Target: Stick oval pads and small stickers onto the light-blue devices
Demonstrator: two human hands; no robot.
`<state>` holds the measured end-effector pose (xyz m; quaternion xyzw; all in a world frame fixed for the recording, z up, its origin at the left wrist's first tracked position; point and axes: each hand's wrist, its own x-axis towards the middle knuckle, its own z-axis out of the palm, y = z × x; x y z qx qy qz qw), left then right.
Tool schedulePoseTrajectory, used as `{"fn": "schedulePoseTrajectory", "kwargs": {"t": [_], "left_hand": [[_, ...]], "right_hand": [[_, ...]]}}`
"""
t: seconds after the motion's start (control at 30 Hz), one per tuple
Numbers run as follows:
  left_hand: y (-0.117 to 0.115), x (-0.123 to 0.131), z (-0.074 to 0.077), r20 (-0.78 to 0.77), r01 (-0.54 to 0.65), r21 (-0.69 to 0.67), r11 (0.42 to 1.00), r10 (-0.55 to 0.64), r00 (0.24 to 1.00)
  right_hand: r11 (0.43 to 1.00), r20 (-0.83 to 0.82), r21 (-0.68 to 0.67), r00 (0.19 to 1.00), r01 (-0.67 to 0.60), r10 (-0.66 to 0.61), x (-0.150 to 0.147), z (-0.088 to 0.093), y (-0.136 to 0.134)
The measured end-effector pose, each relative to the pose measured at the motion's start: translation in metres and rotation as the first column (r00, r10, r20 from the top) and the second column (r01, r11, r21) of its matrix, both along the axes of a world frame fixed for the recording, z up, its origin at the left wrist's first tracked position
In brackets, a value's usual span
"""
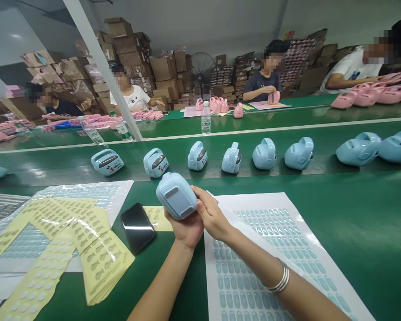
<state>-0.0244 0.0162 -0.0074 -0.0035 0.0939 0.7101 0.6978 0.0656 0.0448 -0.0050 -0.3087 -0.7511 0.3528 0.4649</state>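
Cupped left grip (187, 228) beside right grip (214, 217)

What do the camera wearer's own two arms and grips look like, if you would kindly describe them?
The left grip is a bare human hand without a glove, on a slender left forearm with no sleeve in view. The right grip is ungloved too; the sleeveless right forearm wears a shiny silver-coloured bangle of several thin bands.

Small print on blue casing (108, 163), on bottle label (206, 119), none legible
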Motion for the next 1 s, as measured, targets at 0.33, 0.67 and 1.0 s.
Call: {"fn": "schedulePoseTrajectory", "kwargs": {"t": [0.33,0.67,1.0], "left_hand": [[-0.001,0.011,0.001,-0.056,-0.022,-0.147,0.989,0.014,0.998],[-0.007,0.007,0.001,-0.033,-0.045,-0.120,0.992,0.041,0.999],[0.008,0.004,0.005,-0.333,-0.171,-0.057,0.984,0.143,0.932]], "right_hand": [[0.973,0.025,0.081,0.976,0.216,-0.218,-0.006,-0.004,-0.010],[0.985,0.065,0.170,0.998,0.000,-0.012,0.006,0.012,-0.008],[0.982,0.191,-0.136,0.969,-0.135,0.160,0.024,0.038,0.010]]}}
